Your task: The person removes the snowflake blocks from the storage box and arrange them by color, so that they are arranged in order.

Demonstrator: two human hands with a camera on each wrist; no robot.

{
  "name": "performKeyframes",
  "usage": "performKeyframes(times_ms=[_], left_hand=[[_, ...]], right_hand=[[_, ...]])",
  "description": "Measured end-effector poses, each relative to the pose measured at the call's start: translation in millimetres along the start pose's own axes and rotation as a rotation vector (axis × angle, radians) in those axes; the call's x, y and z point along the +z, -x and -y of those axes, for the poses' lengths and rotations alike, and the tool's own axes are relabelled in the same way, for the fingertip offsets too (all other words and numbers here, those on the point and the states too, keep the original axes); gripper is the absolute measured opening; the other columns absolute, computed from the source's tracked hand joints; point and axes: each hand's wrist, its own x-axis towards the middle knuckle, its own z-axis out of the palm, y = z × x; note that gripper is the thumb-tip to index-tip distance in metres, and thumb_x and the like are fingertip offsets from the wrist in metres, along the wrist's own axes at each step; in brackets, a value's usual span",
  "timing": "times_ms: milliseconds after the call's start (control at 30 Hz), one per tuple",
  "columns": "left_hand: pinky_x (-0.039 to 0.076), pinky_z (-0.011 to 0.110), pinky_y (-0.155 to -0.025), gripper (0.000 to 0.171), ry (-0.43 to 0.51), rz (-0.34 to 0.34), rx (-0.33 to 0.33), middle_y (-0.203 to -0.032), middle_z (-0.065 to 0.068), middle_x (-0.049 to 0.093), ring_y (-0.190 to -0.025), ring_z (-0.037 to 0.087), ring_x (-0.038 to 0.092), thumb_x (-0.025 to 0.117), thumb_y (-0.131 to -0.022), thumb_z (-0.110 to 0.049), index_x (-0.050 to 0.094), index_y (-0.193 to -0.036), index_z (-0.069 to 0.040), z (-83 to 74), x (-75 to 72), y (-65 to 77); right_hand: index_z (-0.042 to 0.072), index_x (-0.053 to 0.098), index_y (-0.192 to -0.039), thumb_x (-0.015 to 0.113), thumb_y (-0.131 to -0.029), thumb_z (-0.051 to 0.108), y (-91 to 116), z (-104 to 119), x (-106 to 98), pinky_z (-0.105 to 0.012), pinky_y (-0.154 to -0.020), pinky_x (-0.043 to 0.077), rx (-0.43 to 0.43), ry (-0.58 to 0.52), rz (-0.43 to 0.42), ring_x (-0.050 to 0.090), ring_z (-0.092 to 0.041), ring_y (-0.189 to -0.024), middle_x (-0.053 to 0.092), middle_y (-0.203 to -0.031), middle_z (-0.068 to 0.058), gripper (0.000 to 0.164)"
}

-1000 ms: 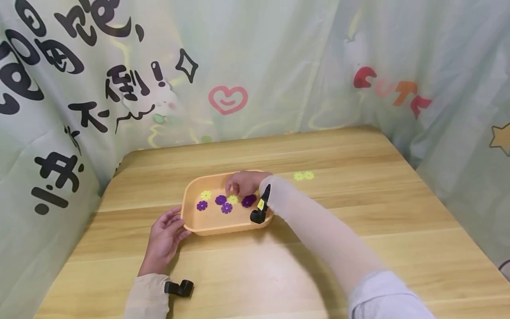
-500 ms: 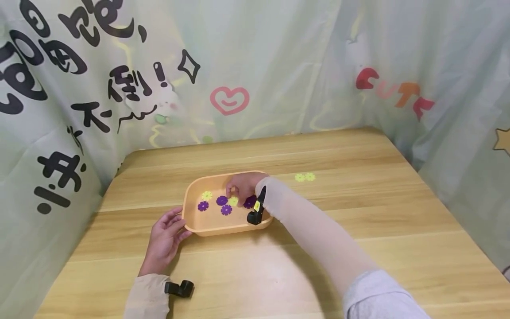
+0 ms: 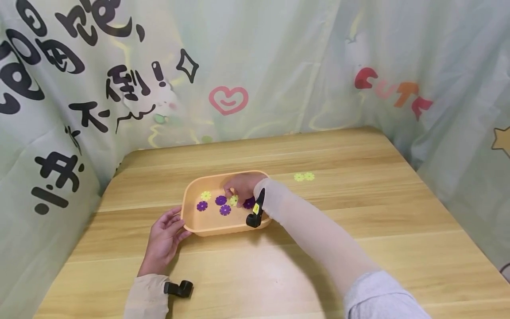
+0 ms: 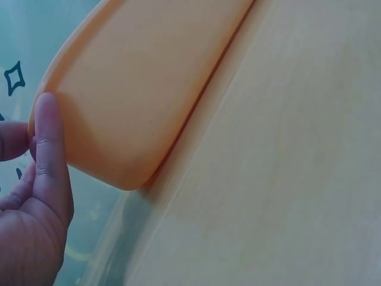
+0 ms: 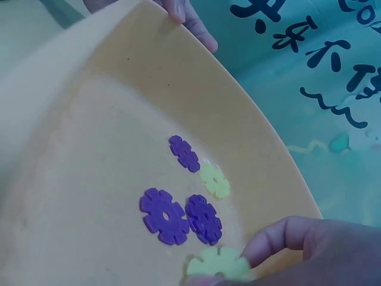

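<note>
Right hand (image 3: 244, 185), perhaps pinching yellow disc (image 5: 211, 262), in tray (image 3: 207, 220)

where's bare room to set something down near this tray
Bare wooden table: in front of the orange tray, between left hand and right sleeve; also right of two yellow flower discs. Crowded: the tray's middle, where the right hand pinches a yellow disc near purple discs.

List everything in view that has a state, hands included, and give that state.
Tray: on the table, top open.
Left hand: grips the tray's left end.
Right hand: inside the tray, pinches a yellow disc.
Leftmost yellow disc: loose in the tray.
Purple discs: lying in the tray, one partly hidden by the right hand.
Yellow pair: on the table, edges together; linked or merely touching, unclear.
Curtain: hanging, creased.
</note>
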Motion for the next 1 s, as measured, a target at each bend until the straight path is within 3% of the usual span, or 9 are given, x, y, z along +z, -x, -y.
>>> performKeyframes(times_ms=[33, 100, 167, 333, 500, 633, 767, 1000], left_hand=[[0.06, 0.023, -0.064, 0.034, 0.005, 0.003, 0.003, -0.094, 0.004, 0.052, -0.076, 0.013, 0.061, 0.051, -0.093, 0.012, 0.057, -0.121, -0.006, 0.1, 0.1, 0.3], [0.06, 0.023, -0.064, 0.035, 0.012, 0.009, 0.009, -0.093, 0.004, 0.052, -0.075, 0.013, 0.061, 0.051, -0.092, 0.013, 0.058, -0.119, -0.007, 0.4, 0.1, 0.7], [0.06, 0.023, -0.064, 0.035, 0.016, 0.016, 0.014, -0.093, 0.004, 0.052, -0.075, 0.012, 0.062, 0.051, -0.092, 0.014, 0.059, -0.118, -0.008, 0.7, -0.2, 1.2], [0.06, 0.023, -0.064, 0.035, 0.002, 0.009, 0.011, -0.094, 0.004, 0.051, -0.076, 0.012, 0.061, 0.05, -0.092, 0.013, 0.058, -0.12, -0.008, 0.1, -0.9, 2.1], [0.06, 0.023, -0.066, 0.037, -0.027, -0.004, -0.009, -0.096, 0.004, 0.051, -0.078, 0.012, 0.061, 0.051, -0.093, 0.011, 0.051, -0.127, -0.004, -1.1, -1.1, 0.8], [0.06, 0.024, -0.067, 0.039, -0.043, -0.012, -0.017, -0.097, 0.004, 0.05, -0.08, 0.012, 0.06, 0.051, -0.093, 0.011, 0.049, -0.13, -0.002, -1.4, -1.6, -0.6], [0.061, 0.024, -0.066, 0.037, -0.038, -0.02, -0.015, -0.096, 0.004, 0.05, -0.079, 0.012, 0.061, 0.051, -0.092, 0.012, 0.053, -0.126, -0.005, -1.0, -1.0, 0.0], [0.06, 0.023, -0.065, 0.035, -0.047, -0.049, -0.014, -0.099, 0.006, 0.05, -0.078, 0.013, 0.061, 0.051, -0.092, 0.011, 0.055, -0.123, -0.006, -1.3, 1.6, -0.2]], right_hand=[[0.01, 0.053, -0.091, 0.069, -0.088, 0.009, 0, 0, 0, -0.022, -0.056, 0.04, -0.011, 0.034, -0.012, 0.043, -0.01, -0.063, 0.045, -0.076, 0.002, 0.016], [0.014, 0.053, -0.094, 0.076, -0.084, 0.013, 0, -1, -2, -0.022, -0.06, 0.044, -0.053, 0.206, -0.058, 0.047, -0.011, -0.071, 0.049, -0.085, 0.002, 0.025], [0.017, 0.055, -0.1, 0.074, -0.087, 0.017, 0, -3, -3, -0.023, -0.064, 0.045, -0.06, 0.224, -0.06, 0.049, -0.012, -0.073, 0.051, -0.085, 0.0, 0.023], [0.02, 0.064, -0.114, 0.067, -0.092, 0.013, 1, -5, -8, -0.022, -0.06, 0.045, -0.15, 0.169, -0.054, 0.048, -0.01, -0.065, 0.049, -0.075, 0.002, 0.023], [0.011, 0.066, -0.117, 0.066, -0.093, 0.01, 7, -6, -16, -0.019, -0.057, 0.047, -0.216, 0.128, -0.083, 0.051, -0.01, -0.058, 0.053, -0.069, 0.001, 0.024], [0.01, 0.064, -0.122, 0.067, -0.092, 0.011, 13, -9, -21, -0.021, -0.07, 0.053, -0.215, 0.118, -0.112, 0.059, -0.012, -0.077, 0.062, -0.092, -0.001, 0.03], [0.01, 0.062, -0.125, 0.066, -0.093, 0.011, 20, -12, -25, -0.024, -0.081, 0.053, -0.22, 0.099, -0.143, 0.058, -0.014, -0.096, 0.061, -0.112, -0.001, 0.033], [0.007, 0.062, -0.125, 0.066, -0.092, 0.007, 35, -22, -35, -0.028, -0.084, 0.054, -0.232, 0.041, -0.203, 0.059, -0.018, -0.099, 0.061, -0.116, -0.005, 0.034]])
